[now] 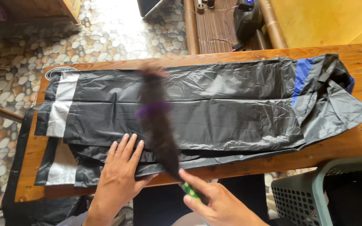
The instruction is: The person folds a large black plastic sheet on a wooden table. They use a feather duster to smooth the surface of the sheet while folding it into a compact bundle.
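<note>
Pebble-mosaic floor [105, 37] beyond the hands, sunlit; yellow wall [327, 21] far right; grey perforated plastic basket [315, 196] beside right hand.

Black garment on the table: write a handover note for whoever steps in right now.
Left hand: flat, fingers spread, pressing the near edge of the garment.
Right hand: gripping the green handle of a dark brush, blurred, over the garment's middle.
Garment: spread lengthwise on the wooden table, grey bands at the left end, blue strip at the right.
Grey basket near right.
Done or left: cannot tell.
</note>
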